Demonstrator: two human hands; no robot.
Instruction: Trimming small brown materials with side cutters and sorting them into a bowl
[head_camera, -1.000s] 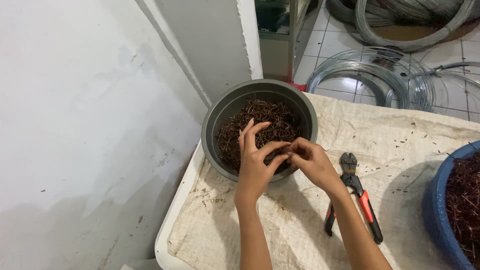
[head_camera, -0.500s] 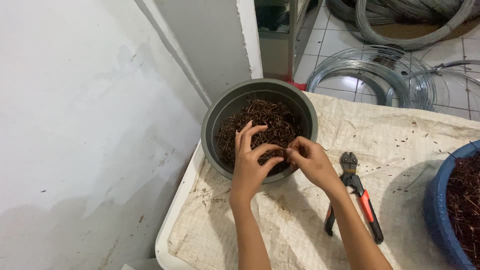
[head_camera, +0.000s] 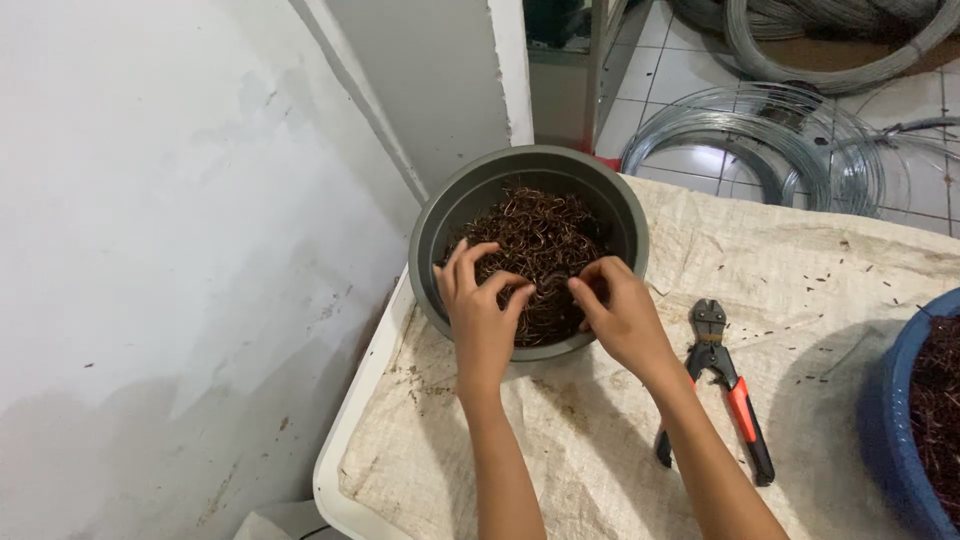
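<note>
A grey round basin (head_camera: 440, 225) stands on a sack-covered table, filled with a tangle of small rusty brown wire pieces (head_camera: 540, 235). My left hand (head_camera: 478, 310) reaches over the basin's near rim, thumb and forefinger pinching one bent wire piece (head_camera: 545, 287) in the pile. My right hand (head_camera: 618, 312) is beside it, fingertips pinching the other end of that same piece. The two hands almost touch above the wire heap.
Red-and-black-handled bolt cutters (head_camera: 728, 385) lie on the woven sack cloth (head_camera: 800, 260) to the right of my right arm. A blue tub (head_camera: 900, 420) with more rusty wire sits at the right edge. Coils of silver wire (head_camera: 750, 140) lie on the tiled floor beyond. A white wall is left.
Both hands have shifted slightly within the basin, the left hand's fingers curling closer to the right hand over the wire pieces. Nothing else has moved.
</note>
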